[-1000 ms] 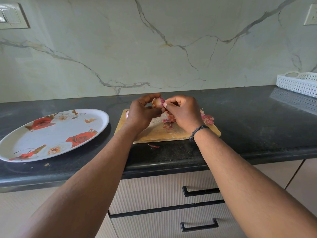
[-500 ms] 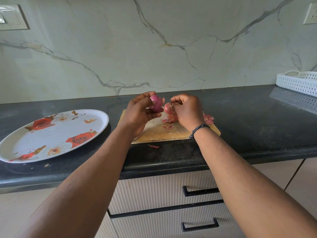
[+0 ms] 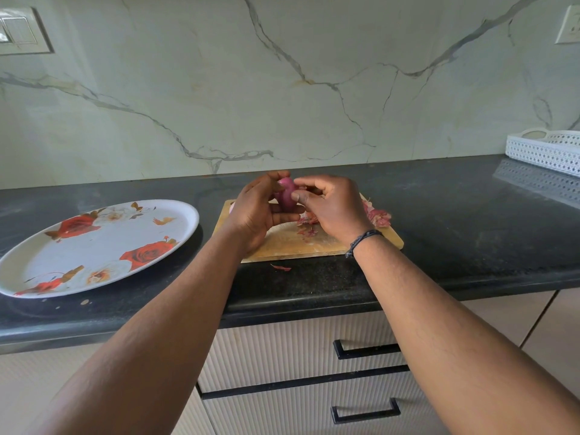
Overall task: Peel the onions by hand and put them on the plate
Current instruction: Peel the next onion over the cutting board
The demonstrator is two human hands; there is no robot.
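Hands met above a wooden cutting board [image 3: 292,246] on a dark stone counter [image 3: 455,221], seen from your own head looking down. Your left hand [image 3: 255,211] cupped a small purple onion [image 3: 287,197], its fingers curled round the far and lower sides so that its grip held the onion clear of the board. The onion stood nearly upright, its long axis running top to bottom with a slight lean, and its narrower end pointed up toward the wall. Its visible skin looked smooth and glossy. Your right hand [image 3: 332,208] came in from the other side, thumb tip pressed against the onion's right flank and fingers bent loosely above it; whether that grip pinched any skin could not be told.

Loose reddish onion peels [image 3: 378,216] lay heaped on the board's far right part, just beyond your right wrist, with smaller scraps under your hands. One peel scrap [image 3: 281,267] lay on the counter just in front of the board. A dark braided band [image 3: 362,241] circled your right wrist.

To the left, beside the board, sat a large oval white plate [image 3: 37,271] printed with red roses. A white perforated basket [image 3: 546,150] stood at the far right against the marble wall.
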